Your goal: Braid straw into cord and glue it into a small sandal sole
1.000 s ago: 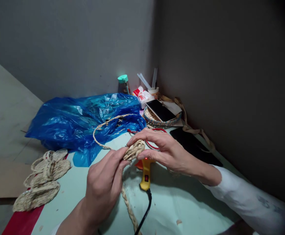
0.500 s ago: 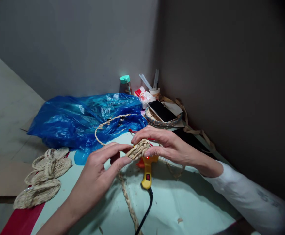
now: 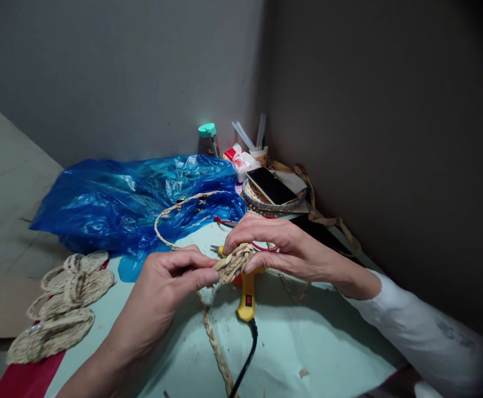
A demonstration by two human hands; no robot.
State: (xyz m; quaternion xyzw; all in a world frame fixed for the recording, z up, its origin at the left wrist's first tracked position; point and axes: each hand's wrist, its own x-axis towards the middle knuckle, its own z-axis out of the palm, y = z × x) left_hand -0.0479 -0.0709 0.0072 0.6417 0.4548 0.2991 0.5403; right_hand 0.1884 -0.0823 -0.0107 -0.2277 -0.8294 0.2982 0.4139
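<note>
A small coiled piece of braided straw (image 3: 233,264) is held up between my two hands over the table. My left hand (image 3: 170,293) pinches its left end between thumb and fingers. On the other side, my right hand (image 3: 274,243) grips the right end, thumb in front and fingers behind. Under the piece lies a yellow glue gun (image 3: 247,301), its upper part hidden by my right hand and the straw. A long straw braid (image 3: 216,342) runs down toward the table's front edge; another loop of braid (image 3: 158,224) curves by the blue bag.
Several woven straw sandals (image 3: 50,334) lie at the left. A blue plastic bag (image 3: 141,188) covers the back. Red-handled scissors (image 3: 224,221), a phone (image 3: 272,186) on a round basket, tissues (image 3: 241,160) and a green-lidded jar (image 3: 208,138) stand behind. A black cord (image 3: 247,354) runs forward.
The straw piece has turned a little in my fingers and dropped slightly. My left hand has closed to a flatter pinch. The view has shifted a little, so more of the scissors shows.
</note>
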